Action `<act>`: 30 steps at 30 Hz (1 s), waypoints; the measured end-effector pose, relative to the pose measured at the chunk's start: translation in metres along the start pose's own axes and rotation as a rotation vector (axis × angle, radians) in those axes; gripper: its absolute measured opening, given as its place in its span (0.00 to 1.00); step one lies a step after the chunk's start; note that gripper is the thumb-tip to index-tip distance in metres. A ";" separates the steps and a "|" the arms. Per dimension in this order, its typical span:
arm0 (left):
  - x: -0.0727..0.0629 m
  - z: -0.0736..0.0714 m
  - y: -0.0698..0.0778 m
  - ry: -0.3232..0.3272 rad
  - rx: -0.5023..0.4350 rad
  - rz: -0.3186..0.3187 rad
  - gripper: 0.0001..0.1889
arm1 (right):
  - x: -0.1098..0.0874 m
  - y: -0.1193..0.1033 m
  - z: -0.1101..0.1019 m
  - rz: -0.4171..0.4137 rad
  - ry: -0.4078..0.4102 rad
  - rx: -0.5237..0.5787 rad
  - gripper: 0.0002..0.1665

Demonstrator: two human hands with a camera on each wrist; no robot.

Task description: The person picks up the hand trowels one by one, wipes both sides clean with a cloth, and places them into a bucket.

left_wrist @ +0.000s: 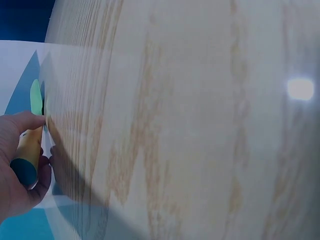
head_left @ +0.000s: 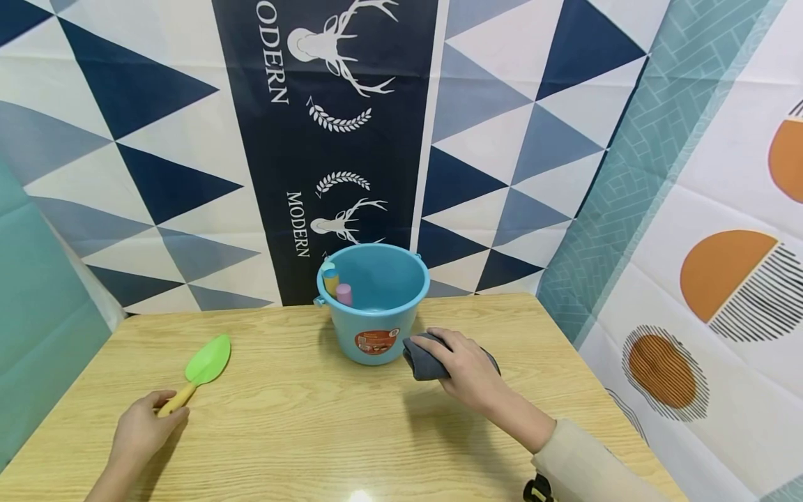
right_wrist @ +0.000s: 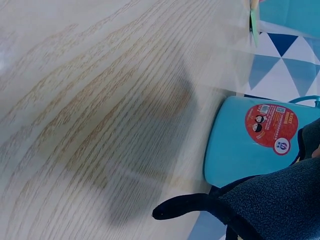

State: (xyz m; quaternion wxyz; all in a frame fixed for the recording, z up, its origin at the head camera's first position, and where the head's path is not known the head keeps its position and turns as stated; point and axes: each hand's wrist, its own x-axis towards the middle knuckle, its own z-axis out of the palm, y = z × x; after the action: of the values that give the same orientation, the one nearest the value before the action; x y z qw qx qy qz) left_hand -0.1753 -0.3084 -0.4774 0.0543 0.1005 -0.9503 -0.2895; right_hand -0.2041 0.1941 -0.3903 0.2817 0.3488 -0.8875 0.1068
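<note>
My left hand grips the yellow handle of a small garden trowel at the left of the table. Its green blade points away from me, and in the left wrist view the handle's round end shows between thumb and fingers. On the right, my right hand holds a folded dark grey cloth above the table, just right of a light blue bucket. In the right wrist view the cloth hangs in front of the bucket; most of that hand is out of sight.
Inside the bucket, a yellow bottle-like item with a blue top and a pink-capped item lean against the left wall. The wooden table meets patterned cloth walls at the back and sides.
</note>
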 end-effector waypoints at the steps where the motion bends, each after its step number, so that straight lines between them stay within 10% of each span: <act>1: 0.000 0.000 0.000 -0.001 0.000 -0.003 0.30 | 0.000 0.000 0.000 0.000 -0.002 0.001 0.40; 30: 0.000 0.005 0.009 0.066 -0.035 -0.069 0.24 | 0.000 0.000 0.004 0.025 -0.022 0.021 0.41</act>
State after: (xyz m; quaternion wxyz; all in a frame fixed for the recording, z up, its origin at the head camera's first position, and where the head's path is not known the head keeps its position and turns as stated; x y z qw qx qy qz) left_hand -0.1778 -0.2984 -0.4770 0.0773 0.1419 -0.9388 -0.3043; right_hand -0.2058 0.1929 -0.3938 0.2672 0.3417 -0.8936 0.1156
